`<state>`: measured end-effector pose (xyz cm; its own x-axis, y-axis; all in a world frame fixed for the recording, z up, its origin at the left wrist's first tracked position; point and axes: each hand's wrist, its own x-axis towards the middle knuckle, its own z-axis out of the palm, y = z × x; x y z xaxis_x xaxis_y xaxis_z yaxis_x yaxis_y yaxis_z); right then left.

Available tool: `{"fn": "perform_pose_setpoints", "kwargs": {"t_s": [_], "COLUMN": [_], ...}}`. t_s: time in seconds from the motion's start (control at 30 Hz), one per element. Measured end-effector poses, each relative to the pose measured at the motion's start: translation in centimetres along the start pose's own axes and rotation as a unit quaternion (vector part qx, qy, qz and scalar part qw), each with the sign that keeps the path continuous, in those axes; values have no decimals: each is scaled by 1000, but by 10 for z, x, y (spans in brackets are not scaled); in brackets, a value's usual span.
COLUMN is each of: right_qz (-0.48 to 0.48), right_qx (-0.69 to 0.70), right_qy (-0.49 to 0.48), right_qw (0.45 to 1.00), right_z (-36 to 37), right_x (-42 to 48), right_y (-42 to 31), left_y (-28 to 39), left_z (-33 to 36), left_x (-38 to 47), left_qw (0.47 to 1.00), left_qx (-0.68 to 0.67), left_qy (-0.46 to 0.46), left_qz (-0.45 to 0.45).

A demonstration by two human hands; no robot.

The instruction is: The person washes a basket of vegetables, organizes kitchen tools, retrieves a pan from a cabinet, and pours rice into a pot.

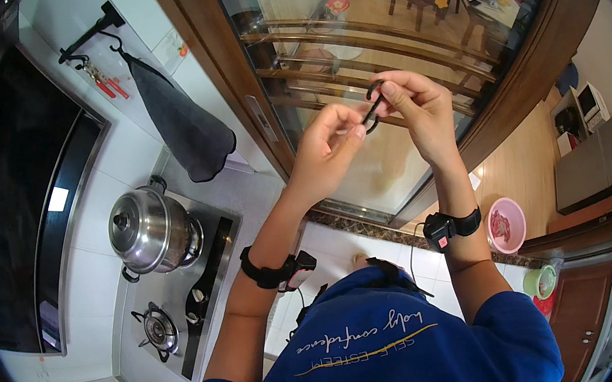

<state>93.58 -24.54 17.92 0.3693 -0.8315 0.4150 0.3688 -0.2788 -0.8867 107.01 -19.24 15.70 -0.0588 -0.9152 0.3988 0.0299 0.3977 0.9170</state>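
Note:
A small black S-shaped hook is held up between my two hands in front of a glass sliding door. My left hand pinches its lower part between thumb and fingertips. Near the hook's upper bend, the thumb and fingers of my right hand grip it. My fingertips hide parts of the hook. To the left, a dark grey cloth hangs from another black hook on a short black wall rail.
The glass door has a brown frame. Left of me, a lidded steel pot sits on a gas stove. Red-handled tools hang from the rail. A pink basin and a green bin stand at the right.

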Motion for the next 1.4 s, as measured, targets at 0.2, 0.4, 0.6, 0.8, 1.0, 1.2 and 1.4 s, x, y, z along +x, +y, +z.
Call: {"fn": "perform_pose_setpoints", "kwargs": {"t_s": [0.2, 0.4, 0.6, 0.8, 1.0, 1.2, 1.4], "right_qz": [-58, -35, 8, 24, 21, 15, -4], "right_qx": [-54, -29, -3, -15, -30, -15, 1], "right_qy": [35, 81, 100, 96, 139, 158, 168], "right_qw": [996, 996, 995, 995, 990, 987, 986], "right_z": [-2, -3, -21, -9, -9, -1, 2], "right_x": [-12, -22, -41, -61, -71, -79, -82], "right_y": [2, -7, -7, -1, 0, -1, 2], "left_y": [24, 21, 22, 20, 18, 9, 18], "left_z": [7, 9, 19, 30, 46, 51, 52], "left_x": [23, 26, 25, 27, 21, 14, -1], "left_qw": [999, 991, 961, 960, 979, 989, 990], "left_qx": [-4, -117, -258, -265, -185, -140, -124], "left_qy": [21, 9, 16, 41, 67, 35, 39], "left_qz": [32, -58, -97, -83, -61, -39, -63]}}
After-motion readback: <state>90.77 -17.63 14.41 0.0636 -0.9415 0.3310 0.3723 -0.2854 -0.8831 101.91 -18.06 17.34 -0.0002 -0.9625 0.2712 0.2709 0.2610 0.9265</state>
